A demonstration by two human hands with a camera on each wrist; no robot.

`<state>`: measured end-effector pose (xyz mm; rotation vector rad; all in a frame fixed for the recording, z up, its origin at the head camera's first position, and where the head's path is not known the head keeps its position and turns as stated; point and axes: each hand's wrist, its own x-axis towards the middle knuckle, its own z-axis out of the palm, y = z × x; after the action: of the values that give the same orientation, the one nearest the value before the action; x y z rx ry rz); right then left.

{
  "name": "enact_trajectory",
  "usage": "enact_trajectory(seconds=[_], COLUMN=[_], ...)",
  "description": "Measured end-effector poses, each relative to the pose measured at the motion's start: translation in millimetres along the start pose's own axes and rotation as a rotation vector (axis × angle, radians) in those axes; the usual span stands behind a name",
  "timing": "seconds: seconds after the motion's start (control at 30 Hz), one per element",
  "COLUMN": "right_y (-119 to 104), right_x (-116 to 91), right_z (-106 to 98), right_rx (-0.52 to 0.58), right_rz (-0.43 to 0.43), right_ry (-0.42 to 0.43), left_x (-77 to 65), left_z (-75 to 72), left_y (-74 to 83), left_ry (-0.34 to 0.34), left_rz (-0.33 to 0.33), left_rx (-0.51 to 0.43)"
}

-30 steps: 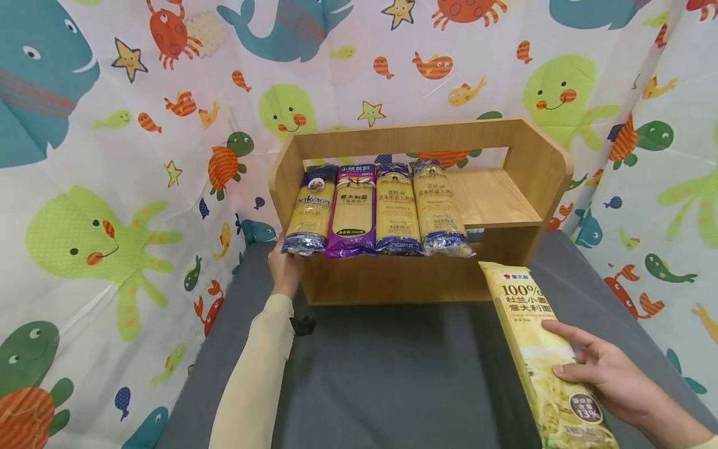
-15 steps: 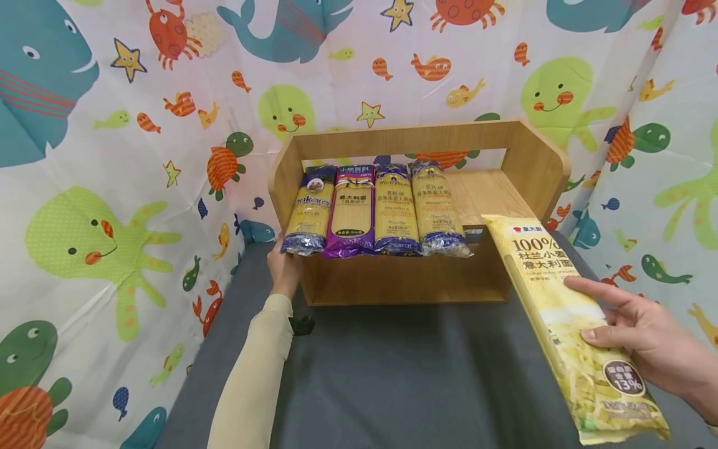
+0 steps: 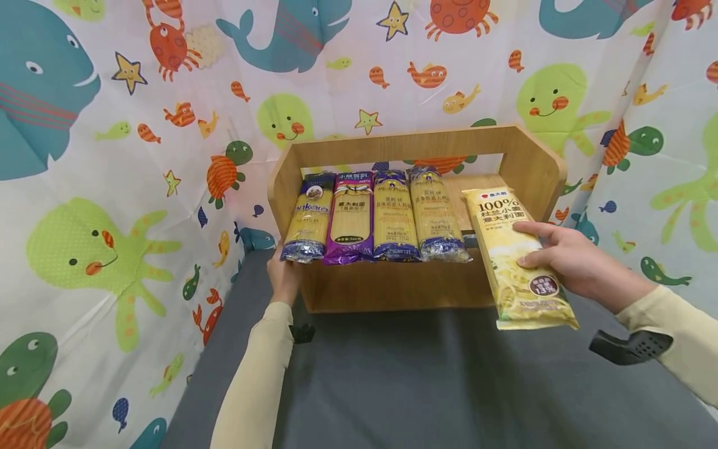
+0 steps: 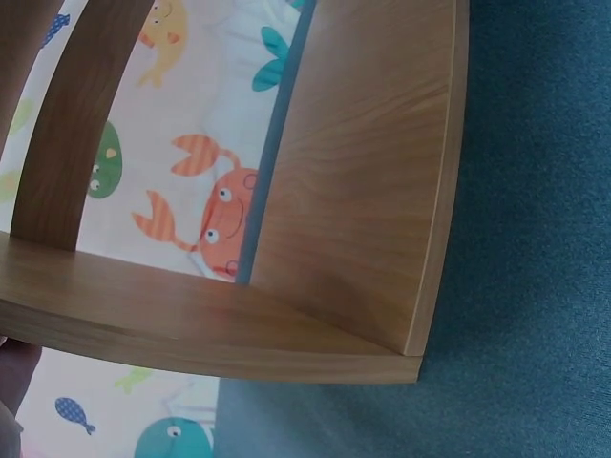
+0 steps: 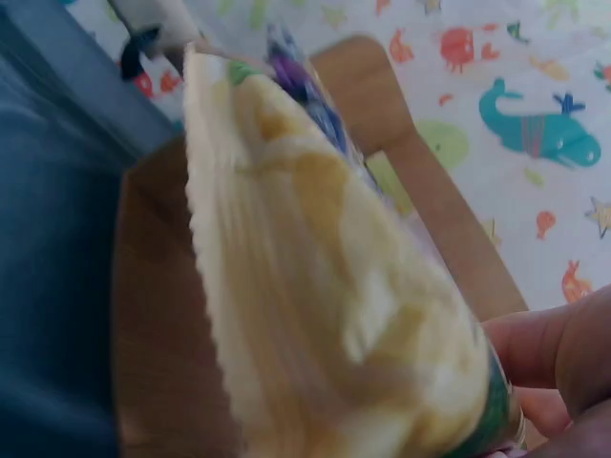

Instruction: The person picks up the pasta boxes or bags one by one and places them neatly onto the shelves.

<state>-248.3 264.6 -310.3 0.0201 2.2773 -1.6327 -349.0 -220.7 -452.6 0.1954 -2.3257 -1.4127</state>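
My right hand grips a yellow packet of spaghetti by its right edge, thumb on the front. The packet tilts up toward the right part of the wooden shelf, its top end overlapping the shelf board in the head view. In the right wrist view the packet's crimped bottom end fills the middle. My left hand holds the shelf's left side panel, its fingers partly hidden behind it; in the left wrist view only a bit of the hand shows at the panel's edge.
On the upper board lie a blue-ended spaghetti packet, a purple one and two more yellow-and-blue packets, side by side. The shelf stands on a dark grey table before a sea-animal curtain.
My right hand has carried the spaghetti packet up, inward and toward the shelf's right part. My left hand stays at the left side panel.
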Motion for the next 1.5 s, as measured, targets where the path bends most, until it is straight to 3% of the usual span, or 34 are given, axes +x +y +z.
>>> enact_trajectory(seconds=[0.17,0.47,0.67,0.83,1.13,1.27,1.5], right_y=[-21,-41,-48,-52,-57,-57,-61], right_x=[31,70,81,88,96,97,101], right_z=[2,-14,-16,-17,-11,-8,-1], right_rx=[-0.075,-0.156,-0.21,-0.191,-0.186,-0.27,-0.561], right_rz=[-0.011,0.0,-0.001,0.02,0.039,0.013,-0.069], right_ry=[0.037,0.044,0.009,0.003,-0.004,0.007,0.074], left_x=[-1.3,-0.3,0.3,3.5,3.5,3.3,1.1], left_z=[1.0,4.1,3.4,1.4,-1.1,-0.2,0.1], left_y=[-1.4,3.6,5.9,7.2,6.6,4.4,-0.8], left_ry=[-0.004,-0.003,0.005,0.016,-0.011,-0.003,0.008], left_rz=[-0.016,-0.002,0.024,0.05,0.006,0.001,-0.006], left_rx=[0.0,0.003,0.032,0.052,0.007,0.006,0.001])
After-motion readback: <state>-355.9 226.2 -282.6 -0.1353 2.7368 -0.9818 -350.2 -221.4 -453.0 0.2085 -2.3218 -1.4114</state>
